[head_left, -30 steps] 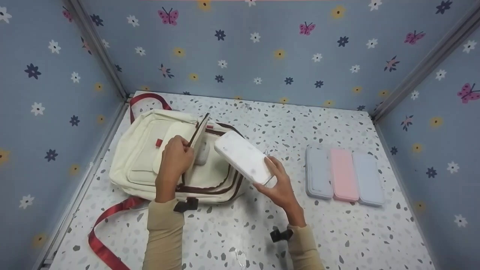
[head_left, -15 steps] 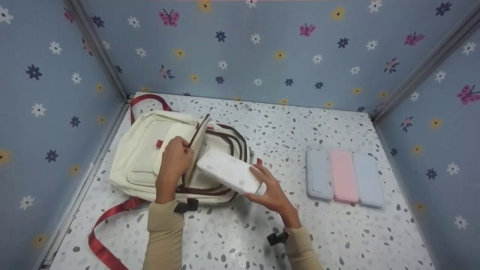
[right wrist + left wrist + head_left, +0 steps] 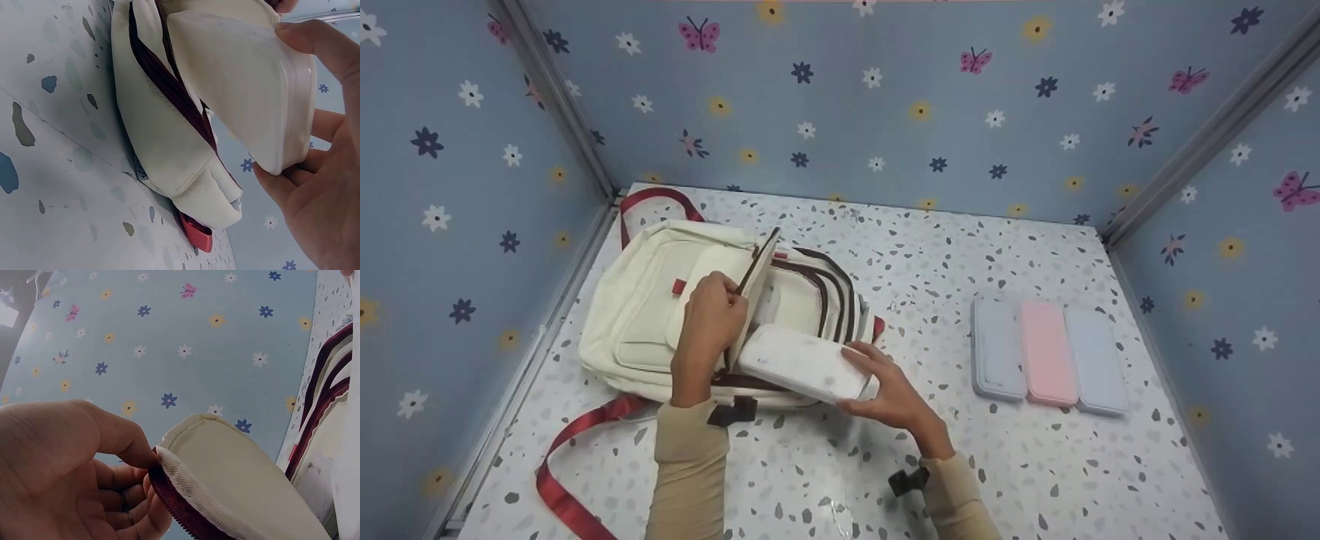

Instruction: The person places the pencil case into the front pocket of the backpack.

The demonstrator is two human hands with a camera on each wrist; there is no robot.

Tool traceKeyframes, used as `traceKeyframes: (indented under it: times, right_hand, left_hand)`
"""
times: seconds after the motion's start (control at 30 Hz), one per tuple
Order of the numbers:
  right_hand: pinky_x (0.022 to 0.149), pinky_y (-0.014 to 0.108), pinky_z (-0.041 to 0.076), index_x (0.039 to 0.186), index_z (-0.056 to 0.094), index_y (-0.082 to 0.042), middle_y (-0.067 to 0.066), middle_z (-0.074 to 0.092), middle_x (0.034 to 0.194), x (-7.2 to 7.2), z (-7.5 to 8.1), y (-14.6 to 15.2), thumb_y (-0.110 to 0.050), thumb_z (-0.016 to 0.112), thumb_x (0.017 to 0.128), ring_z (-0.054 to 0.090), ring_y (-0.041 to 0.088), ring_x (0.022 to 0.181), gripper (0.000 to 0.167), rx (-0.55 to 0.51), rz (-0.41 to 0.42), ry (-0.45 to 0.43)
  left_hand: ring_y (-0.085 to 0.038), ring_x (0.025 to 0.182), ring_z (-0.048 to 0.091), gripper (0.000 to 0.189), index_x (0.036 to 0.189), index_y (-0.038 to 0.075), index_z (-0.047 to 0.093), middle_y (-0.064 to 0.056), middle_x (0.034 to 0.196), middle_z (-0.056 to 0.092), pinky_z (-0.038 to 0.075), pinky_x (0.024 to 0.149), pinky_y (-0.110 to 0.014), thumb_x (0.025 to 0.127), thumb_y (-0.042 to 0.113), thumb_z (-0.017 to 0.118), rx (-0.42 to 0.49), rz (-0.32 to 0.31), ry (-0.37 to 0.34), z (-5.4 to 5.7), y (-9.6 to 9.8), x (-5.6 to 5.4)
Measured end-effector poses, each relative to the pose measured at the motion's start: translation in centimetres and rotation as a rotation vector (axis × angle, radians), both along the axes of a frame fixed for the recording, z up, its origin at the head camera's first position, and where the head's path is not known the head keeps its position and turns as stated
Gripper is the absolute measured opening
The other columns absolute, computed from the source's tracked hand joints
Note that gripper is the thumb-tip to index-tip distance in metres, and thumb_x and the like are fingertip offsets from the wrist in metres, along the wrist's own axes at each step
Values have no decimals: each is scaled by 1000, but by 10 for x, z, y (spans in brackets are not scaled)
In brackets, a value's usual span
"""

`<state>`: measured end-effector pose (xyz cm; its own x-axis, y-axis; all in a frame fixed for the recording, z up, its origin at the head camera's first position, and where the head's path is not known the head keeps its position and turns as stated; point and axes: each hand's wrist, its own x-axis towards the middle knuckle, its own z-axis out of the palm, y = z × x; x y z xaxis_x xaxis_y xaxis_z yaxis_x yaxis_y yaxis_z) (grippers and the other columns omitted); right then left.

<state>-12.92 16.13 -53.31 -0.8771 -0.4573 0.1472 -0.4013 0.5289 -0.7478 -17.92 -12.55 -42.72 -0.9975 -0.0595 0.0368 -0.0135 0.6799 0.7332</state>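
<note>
A cream backpack (image 3: 645, 307) with dark red zips lies on its back at the left of the speckled table. My left hand (image 3: 711, 319) pinches the zipped edge of its front flap (image 3: 225, 472) and holds the flap up. In my right hand (image 3: 889, 390) is a white rectangular case (image 3: 802, 360), gripped at its right end between thumb and fingers. The case's left end reaches the pocket opening, beside the raised flap. In the right wrist view the case (image 3: 242, 79) covers part of the opening. A greyish item (image 3: 315, 486) partly shows inside the pocket.
Two pale blue cases (image 3: 999, 345) (image 3: 1096, 360) and a pink case (image 3: 1048, 352) lie side by side at the right of the table (image 3: 930, 262). A red strap (image 3: 562, 480) trails toward the front left. Flowered panels (image 3: 840, 97) enclose the back and sides.
My right hand has brought the white case left and toward the front, turning it more level, so its end now lies at the pocket opening. The left hand still holds the flap.
</note>
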Motion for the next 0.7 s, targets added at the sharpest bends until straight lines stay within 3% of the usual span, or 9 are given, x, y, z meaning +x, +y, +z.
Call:
traceKeyframes:
  times: [0.6,0.67,0.7]
  right_hand:
    - [107,53,33,144,44,-14,13,36,150,-20,-2,-16,-44,74,73,36,34,137,82,89,41,-80]
    - [107,53,33,144,42,-14,13,35,151,-21,0,-19,-42,73,76,34,34,138,81,102,51,-59]
    - [108,52,32,145,41,-13,14,34,151,-20,2,-20,-43,73,76,33,34,138,82,103,51,-33]
  left_hand:
    - [-33,96,54,23,106,-5,55,-20,100,57,42,85,-47,90,10,49,3,-4,-15,0,1,-1]
    - [-32,93,54,22,104,-5,55,-18,98,57,43,83,-46,89,10,50,23,-21,-3,6,0,3]
    - [-33,92,54,21,103,-6,55,-19,96,56,43,82,-45,89,8,49,26,-25,12,16,3,10]
